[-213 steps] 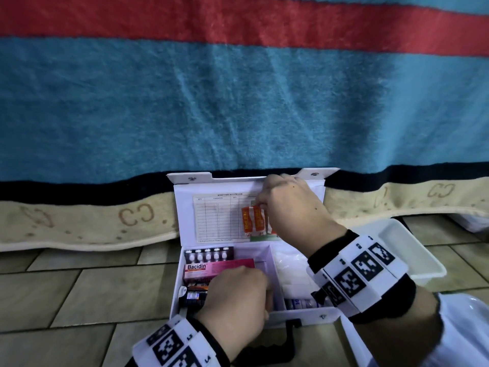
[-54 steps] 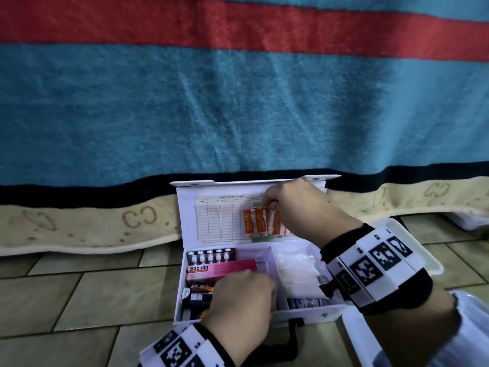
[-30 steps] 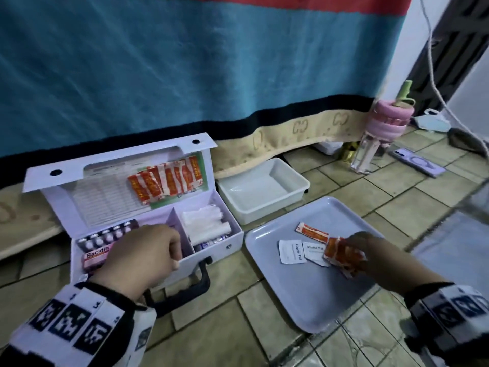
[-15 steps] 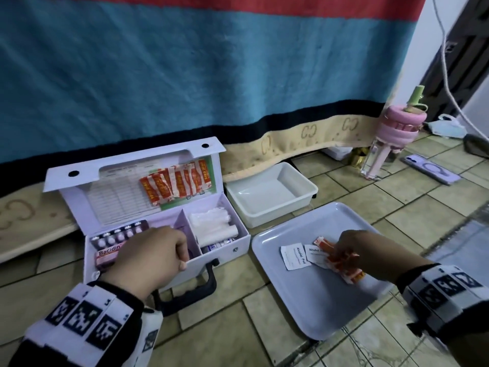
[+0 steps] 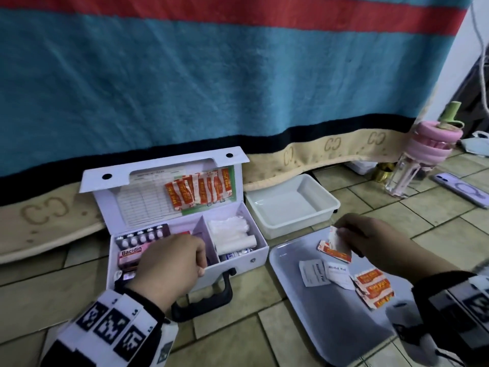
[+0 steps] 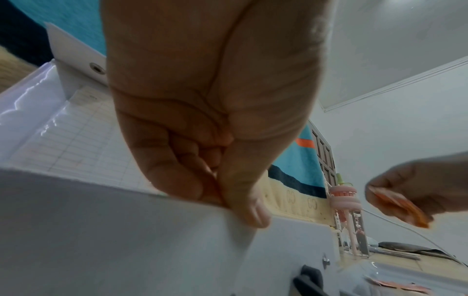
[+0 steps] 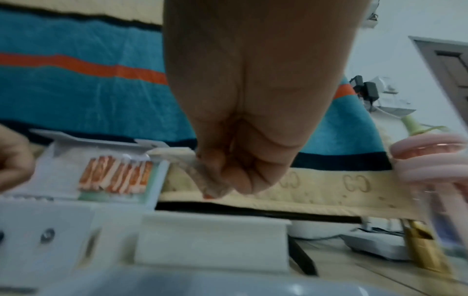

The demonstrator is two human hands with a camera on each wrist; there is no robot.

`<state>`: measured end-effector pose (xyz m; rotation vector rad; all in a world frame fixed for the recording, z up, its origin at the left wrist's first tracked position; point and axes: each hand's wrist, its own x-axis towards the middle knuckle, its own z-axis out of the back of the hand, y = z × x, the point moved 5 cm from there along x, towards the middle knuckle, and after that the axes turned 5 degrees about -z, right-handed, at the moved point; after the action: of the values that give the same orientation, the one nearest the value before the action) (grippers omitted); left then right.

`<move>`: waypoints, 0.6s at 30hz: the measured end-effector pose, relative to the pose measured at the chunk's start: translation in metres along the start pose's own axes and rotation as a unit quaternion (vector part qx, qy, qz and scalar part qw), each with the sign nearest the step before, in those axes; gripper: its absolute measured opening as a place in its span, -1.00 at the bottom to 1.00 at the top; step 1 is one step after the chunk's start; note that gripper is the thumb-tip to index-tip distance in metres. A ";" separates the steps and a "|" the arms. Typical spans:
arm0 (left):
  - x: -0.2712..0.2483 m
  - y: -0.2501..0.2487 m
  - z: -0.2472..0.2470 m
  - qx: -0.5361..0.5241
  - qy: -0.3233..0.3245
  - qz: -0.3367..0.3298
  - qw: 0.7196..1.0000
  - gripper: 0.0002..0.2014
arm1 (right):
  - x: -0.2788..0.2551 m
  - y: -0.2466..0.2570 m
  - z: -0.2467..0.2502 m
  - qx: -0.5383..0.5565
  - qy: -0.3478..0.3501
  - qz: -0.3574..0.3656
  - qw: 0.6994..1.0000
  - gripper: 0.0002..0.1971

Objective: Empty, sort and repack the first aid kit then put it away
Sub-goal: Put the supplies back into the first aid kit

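Kit (image 5: 232,256) front wall under L hand (image 5: 169,263); R hand (image 5: 370,237) w/ packets (image 5: 334,246) over tray (image 5: 336,319).

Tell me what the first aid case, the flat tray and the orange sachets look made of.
First aid case: looks like rigid white plastic, matte, with a black moulded handle and metal-looking studs.
Flat tray: smooth grey-blue, faint sheen, rounded rim; probably plastic, possibly coated metal.
Orange sachets: thin printed packets, paper or foil laminate; those the right hand pinches bend easily.

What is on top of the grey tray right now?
On the grey tray lie two white alcohol pads and orange plaster packets. The right hand pinches more packets above it, hiding what lies beneath.
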<state>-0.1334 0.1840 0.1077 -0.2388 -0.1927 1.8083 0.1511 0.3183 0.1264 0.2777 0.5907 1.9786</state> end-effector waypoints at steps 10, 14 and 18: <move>-0.027 0.023 0.003 -0.166 -0.106 0.015 0.980 -0.93 | 0.030 0.147 -0.055 0.098 0.153 0.139 0.974 -0.58; -0.035 0.077 0.035 -0.153 -0.198 0.077 0.965 -0.67 | 0.050 0.209 -0.078 0.051 0.158 0.223 0.961 -0.60; -0.027 0.113 0.064 -0.157 -0.208 0.064 0.963 -0.46 | 0.072 0.252 -0.097 0.064 0.117 0.255 0.958 -0.78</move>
<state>-0.2488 0.1294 0.1420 -0.0906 -0.7819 1.9364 -0.1184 0.2607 0.1700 0.2984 0.8672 2.4963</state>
